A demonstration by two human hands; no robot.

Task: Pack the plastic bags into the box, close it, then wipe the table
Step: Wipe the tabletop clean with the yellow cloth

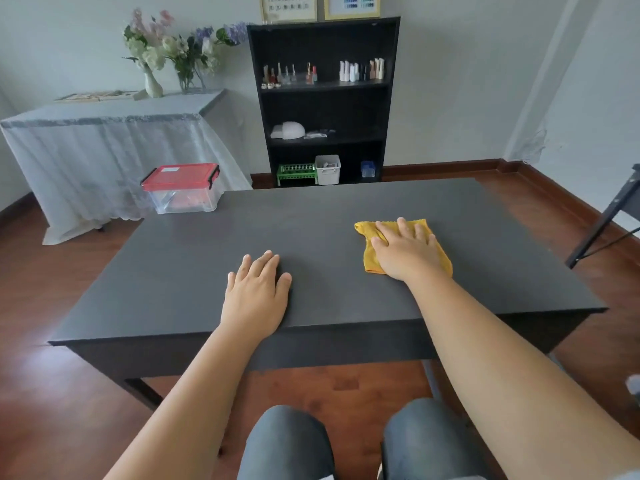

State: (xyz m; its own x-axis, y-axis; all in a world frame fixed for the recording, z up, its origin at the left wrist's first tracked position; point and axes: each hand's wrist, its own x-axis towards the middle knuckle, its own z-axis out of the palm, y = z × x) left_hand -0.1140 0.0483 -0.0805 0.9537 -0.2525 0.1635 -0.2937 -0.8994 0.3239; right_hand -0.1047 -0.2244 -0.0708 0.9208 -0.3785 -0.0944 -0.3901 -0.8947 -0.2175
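Dark table (194, 271) carries the closed red-lidded box (183, 188) at its far left corner, well apart from the yellow cloth (367, 230) pressed under the right hand (405, 251)'s spread fingers, left hand (256, 289) flat beside; a wide sweep could nudge that box off.

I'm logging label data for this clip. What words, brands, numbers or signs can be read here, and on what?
None can be read.
White label on the red lid of the box: too small and blurred.
Two framed charts on the wall above the black shelf: marks too small.
Bottles on the shelf: no legible labels.
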